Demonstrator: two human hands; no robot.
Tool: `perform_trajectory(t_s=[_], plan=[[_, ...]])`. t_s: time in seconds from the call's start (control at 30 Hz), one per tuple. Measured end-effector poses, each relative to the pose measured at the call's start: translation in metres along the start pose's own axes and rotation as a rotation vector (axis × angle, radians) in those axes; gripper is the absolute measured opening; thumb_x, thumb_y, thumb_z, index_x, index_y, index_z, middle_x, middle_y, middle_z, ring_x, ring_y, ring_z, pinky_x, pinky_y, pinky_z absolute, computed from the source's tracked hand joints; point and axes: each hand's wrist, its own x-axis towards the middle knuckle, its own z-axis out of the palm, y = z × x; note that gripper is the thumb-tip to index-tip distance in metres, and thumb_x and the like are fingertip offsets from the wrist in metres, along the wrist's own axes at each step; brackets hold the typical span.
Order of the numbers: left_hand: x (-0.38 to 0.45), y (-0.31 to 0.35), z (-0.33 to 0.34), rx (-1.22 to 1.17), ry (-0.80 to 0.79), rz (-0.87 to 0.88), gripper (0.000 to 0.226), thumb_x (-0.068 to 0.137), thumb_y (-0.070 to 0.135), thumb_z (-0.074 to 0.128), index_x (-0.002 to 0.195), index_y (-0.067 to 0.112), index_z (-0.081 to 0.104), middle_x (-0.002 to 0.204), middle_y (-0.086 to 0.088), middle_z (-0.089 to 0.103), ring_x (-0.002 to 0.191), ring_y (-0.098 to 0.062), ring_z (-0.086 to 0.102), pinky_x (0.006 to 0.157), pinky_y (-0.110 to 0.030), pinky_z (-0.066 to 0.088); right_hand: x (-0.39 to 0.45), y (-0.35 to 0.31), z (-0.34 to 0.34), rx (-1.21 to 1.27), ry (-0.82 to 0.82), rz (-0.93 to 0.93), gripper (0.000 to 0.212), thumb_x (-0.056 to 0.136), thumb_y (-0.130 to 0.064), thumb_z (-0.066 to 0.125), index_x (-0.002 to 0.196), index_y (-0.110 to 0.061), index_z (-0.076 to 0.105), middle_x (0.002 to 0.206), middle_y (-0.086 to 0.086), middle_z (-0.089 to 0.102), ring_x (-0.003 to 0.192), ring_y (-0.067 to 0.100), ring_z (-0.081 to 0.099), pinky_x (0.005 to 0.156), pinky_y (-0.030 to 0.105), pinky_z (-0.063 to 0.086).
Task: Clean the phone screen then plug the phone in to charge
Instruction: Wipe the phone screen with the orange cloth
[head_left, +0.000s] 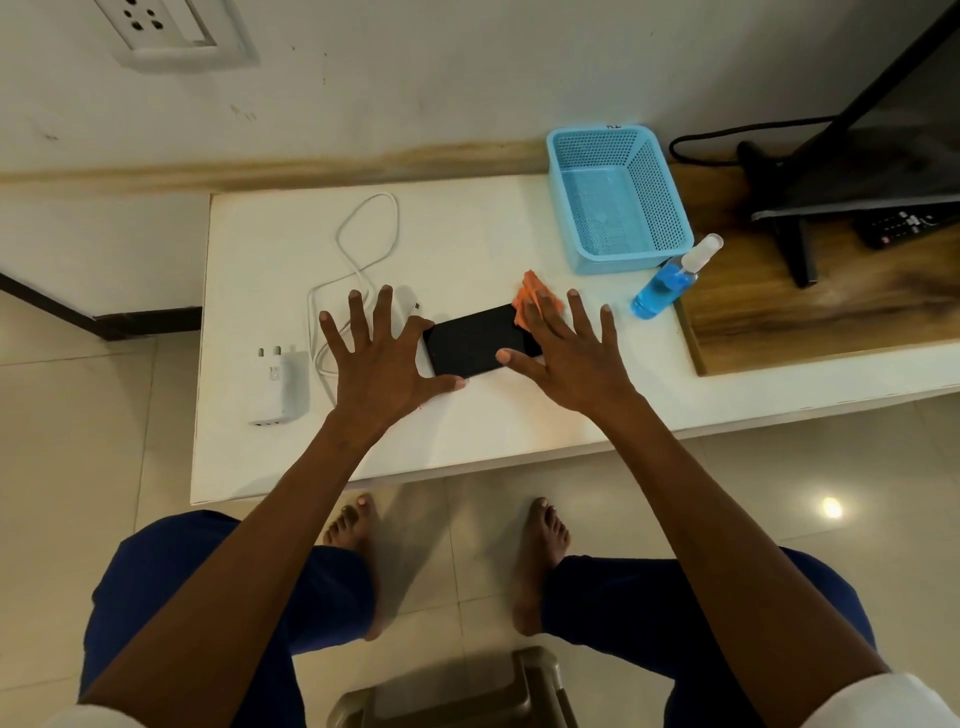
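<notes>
No text can be read with certainty. Small grey print is seen on the charger (278, 382), but it is too blurred to be made out. A dark handwritten mark is seen on the basket (614, 126) rim, likewise illegible.

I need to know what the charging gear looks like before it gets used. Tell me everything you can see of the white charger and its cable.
The charger is a white plastic block lying flat on the white table, left of the left hand, its two round pins pointing toward the wall. Small print marks its face. Its white cable loops loosely across the tabletop behind the hand; its free plug end rests near the black phone, not plugged in. Neither hand grips it.
</notes>
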Motion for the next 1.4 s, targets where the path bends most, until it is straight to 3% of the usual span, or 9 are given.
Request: perform_trajectory(t_s=[0.17,0.3,0.57,0.73,0.97,1.17,1.27,1.4], plan=[[0.000,-0.001,0.000,0.009,0.008,0.002,0.092,0.061,0.087,0.059,0.136,0.034,0.051,0.164,-0.013,0.015,0.150,-0.045,0.001,0.111,-0.068,-0.011,-0.016,0.007,0.010,0.155,-0.045,-0.071,0.087,0.087,-0.081,0.018,0.157,-0.036,-0.009,0.164,-0.012,-0.019,0.152,0.017,-0.016,0.120,0.058,-0.006],[0.002,0.000,-0.001,0.013,-0.021,-0.005,0.093,0.061,0.088,0.059,0.137,0.036,0.048,0.165,-0.011,0.011,0.150,-0.044,-0.002,0.111,-0.067,-0.012,-0.030,0.007,0.022,-0.016,-0.047,-0.032,0.096,0.077,-0.086,0.001,0.154,-0.032,-0.018,0.165,-0.004,-0.018,0.153,0.030,-0.006,0.120,0.062,0.003],[0.005,0.001,-0.001,0.021,-0.047,0.001,0.093,0.061,0.088,0.058,0.138,0.036,0.047,0.165,-0.011,0.008,0.150,-0.043,-0.004,0.111,-0.067,-0.013,-0.030,0.005,0.030,0.041,-0.042,-0.079,0.099,0.076,-0.088,-0.001,0.152,-0.029,-0.025,0.163,-0.002,-0.027,0.152,0.030,-0.013,0.120,0.063,0.000],[0.005,0.000,-0.003,0.024,-0.071,-0.001,0.095,0.061,0.089,0.056,0.140,0.037,0.045,0.165,-0.009,0.005,0.150,-0.042,-0.007,0.111,-0.066,-0.014,-0.031,-0.010,0.033,0.044,-0.048,-0.158,0.096,0.074,-0.088,-0.003,0.142,-0.031,-0.039,0.160,-0.002,-0.032,0.151,0.032,-0.020,0.118,0.064,-0.005],[0.005,0.000,-0.004,0.048,-0.083,0.004,0.101,0.062,0.090,0.051,0.144,0.032,0.042,0.166,-0.010,0.004,0.150,-0.043,-0.007,0.111,-0.066,-0.015,-0.028,-0.035,0.042,-0.043,-0.017,-0.320,0.098,0.081,-0.086,0.003,0.157,-0.025,-0.011,0.165,0.000,-0.019,0.152,0.034,-0.014,0.117,0.066,-0.003],[0.007,0.000,-0.006,0.066,-0.090,0.005,0.099,0.062,0.091,0.052,0.143,0.035,0.042,0.166,-0.010,0.002,0.150,-0.042,-0.009,0.109,-0.063,-0.019,-0.026,-0.022,0.038,-0.070,0.044,-0.182,0.091,0.081,-0.086,-0.006,0.153,-0.032,-0.019,0.166,-0.004,-0.011,0.153,0.033,-0.009,0.118,0.065,-0.006],[0.008,0.000,-0.008,0.071,-0.100,0.009,0.098,0.063,0.090,0.052,0.143,0.034,0.042,0.166,-0.010,0.002,0.150,-0.042,-0.008,0.109,-0.064,-0.019,-0.026,-0.020,0.036,-0.076,0.052,-0.084,0.094,0.080,-0.086,-0.008,0.156,-0.031,-0.011,0.167,-0.002,-0.009,0.152,0.033,-0.009,0.118,0.064,-0.006],[0.006,0.004,-0.009,0.064,-0.112,0.009,0.099,0.063,0.089,0.052,0.144,0.034,0.040,0.166,-0.010,0.001,0.150,-0.042,-0.009,0.111,-0.066,-0.015,-0.024,-0.023,0.040,-0.022,0.044,-0.148,0.096,0.080,-0.088,-0.001,0.154,-0.030,-0.020,0.164,-0.002,-0.021,0.152,0.032,-0.013,0.119,0.062,-0.007]])
